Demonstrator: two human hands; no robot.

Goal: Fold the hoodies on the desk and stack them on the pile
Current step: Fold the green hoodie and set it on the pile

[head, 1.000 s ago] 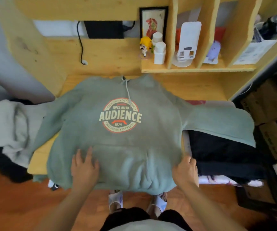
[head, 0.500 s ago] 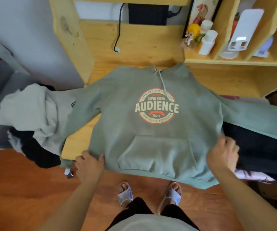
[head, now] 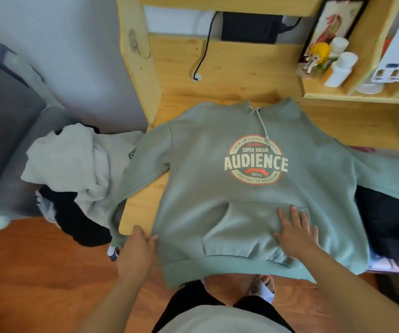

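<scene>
Sage-green hoodie [head: 229, 203] lies front-up on the desk [head: 140, 205], hood at 12 o'clock, hem hanging over the near edge at 6.

Change: half a second back the right hand was at the hoodie's right edge near the hem; now the right hand [head: 297, 234] lies flat, fingers straight and spread, on the kangaroo pocket. The left hand [head: 137, 251] has stayed at the lower-left corner, about 7 o'clock from the print, touching the side hem; cannot tell whether it pinches cloth or just rests. The view has also swung left.

Meaning, as a guess: this is smoothing and squaring up, and no fold is made yet.

Look: soft fleece, mostly flat, with mild wrinkles round the pocket. Round logo reads AUDIENCE and a drawstring runs down over it. The left sleeve trails to 8 o'clock over a heap [head: 73, 169] of pale and black clothes; the right sleeve runs to 3 o'clock across a dark pile [head: 390, 222].
</scene>
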